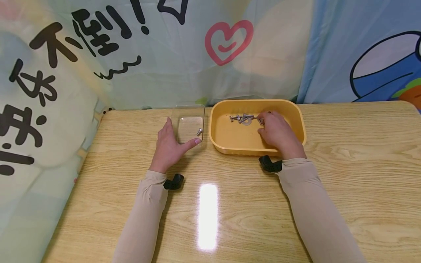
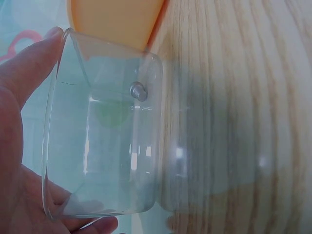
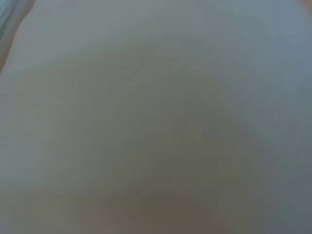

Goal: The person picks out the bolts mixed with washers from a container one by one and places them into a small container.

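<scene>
Left grip (image 1: 171,148) holds clear box (image 1: 190,127); right grip (image 1: 277,132), hold unclear, is beside screws (image 1: 244,118) inside yellow tray (image 1: 236,137).

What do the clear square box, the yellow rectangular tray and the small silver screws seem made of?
Clear square box: glossy plastic or glass; see-through walls with bright glints leave it open.
Yellow rectangular tray: probably moulded plastic, smooth with a slight sheen; even colour, rounded corners.
Small silver screws: metal, perhaps steel; grey and shiny.

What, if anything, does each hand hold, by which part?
The left hand grips the clear box by its sides and rim; the right hand, at the screws, hides whether it holds one.
</scene>
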Action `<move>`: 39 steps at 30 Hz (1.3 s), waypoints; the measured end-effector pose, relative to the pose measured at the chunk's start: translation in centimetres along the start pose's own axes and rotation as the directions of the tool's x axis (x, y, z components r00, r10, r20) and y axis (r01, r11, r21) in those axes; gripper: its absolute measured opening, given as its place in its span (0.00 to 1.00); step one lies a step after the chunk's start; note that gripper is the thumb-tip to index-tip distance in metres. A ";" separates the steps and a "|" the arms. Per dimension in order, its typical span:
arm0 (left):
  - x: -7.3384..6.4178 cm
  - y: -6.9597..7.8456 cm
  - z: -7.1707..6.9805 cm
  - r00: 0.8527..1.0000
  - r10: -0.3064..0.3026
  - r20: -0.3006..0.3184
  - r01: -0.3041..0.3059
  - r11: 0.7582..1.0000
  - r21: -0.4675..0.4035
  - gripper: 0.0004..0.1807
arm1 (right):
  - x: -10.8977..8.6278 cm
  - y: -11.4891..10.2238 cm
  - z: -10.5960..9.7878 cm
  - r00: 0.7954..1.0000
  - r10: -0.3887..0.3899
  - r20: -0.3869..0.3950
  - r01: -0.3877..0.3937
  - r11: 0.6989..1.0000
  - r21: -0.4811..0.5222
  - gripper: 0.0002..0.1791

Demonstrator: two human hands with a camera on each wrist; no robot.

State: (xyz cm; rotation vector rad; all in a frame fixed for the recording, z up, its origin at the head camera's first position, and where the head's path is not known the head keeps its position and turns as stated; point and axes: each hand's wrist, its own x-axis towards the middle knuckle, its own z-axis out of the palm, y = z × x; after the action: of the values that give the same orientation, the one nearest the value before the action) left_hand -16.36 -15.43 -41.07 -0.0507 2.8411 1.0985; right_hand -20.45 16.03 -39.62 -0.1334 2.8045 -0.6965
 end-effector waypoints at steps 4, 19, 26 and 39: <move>0.0 0.0 0.0 1.000 -0.001 0.001 0.001 1.000 -0.002 0.71 | -0.1 0.0 0.0 1.000 0.011 0.002 -0.011 1.000 -0.005 0.20; -0.1 0.1 -0.1 1.000 0.010 -0.003 -0.010 1.000 -0.003 0.70 | -0.1 -0.1 0.1 0.999 0.037 -0.014 -0.037 0.999 -0.026 0.13; -0.1 0.1 0.0 1.000 0.008 -0.005 -0.008 1.000 0.003 0.71 | -0.1 -0.3 0.1 0.999 0.048 -0.021 -0.049 0.998 -0.027 0.11; -0.1 0.1 -0.1 1.000 0.000 0.002 0.000 1.000 0.007 0.70 | -0.2 -0.4 0.0 0.998 0.062 -0.017 -0.063 0.997 -0.040 0.09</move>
State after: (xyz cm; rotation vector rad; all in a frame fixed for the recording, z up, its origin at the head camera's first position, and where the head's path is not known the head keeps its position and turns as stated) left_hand -16.31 -15.43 -40.92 -0.0497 2.8428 1.0884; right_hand -20.27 15.69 -39.43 -0.0470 2.8249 -0.6297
